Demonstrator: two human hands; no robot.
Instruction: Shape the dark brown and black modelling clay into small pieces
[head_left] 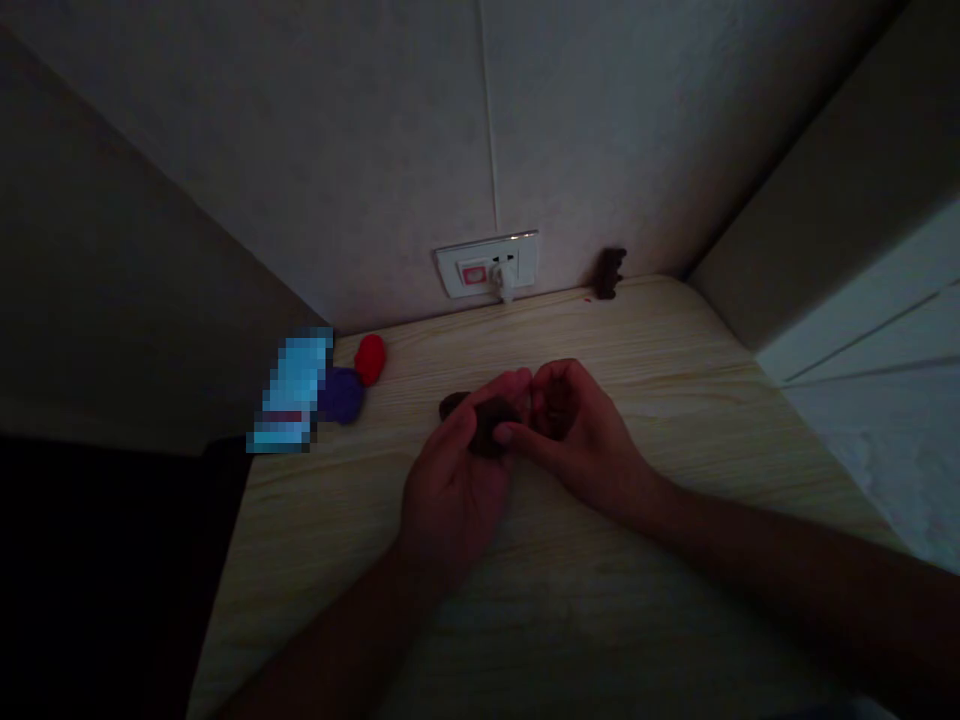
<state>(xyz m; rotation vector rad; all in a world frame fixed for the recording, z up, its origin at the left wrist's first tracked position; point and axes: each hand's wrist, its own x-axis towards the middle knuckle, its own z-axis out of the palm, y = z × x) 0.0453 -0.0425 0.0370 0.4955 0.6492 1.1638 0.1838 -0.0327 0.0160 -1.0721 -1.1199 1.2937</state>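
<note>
Dark lump [491, 415]: clay-like, matt
Red lump [370, 358]: smooth, clay-like
Purple lump [343, 397]: matt
Tabletop [675, 390]: wood-grained, smooth
Socket plate [529, 262]: plastic, glossy edge
Wall [337, 150]: matt, faintly mottled

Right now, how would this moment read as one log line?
left hand: holding dark lump | right hand: thumb touching lump | table: red lump, purple lump, dark figurine

Looking forward and down from the head, near left hand [457, 490] and right hand [600, 445] mid-frame, facing the wall [360, 150] across the top.
</note>
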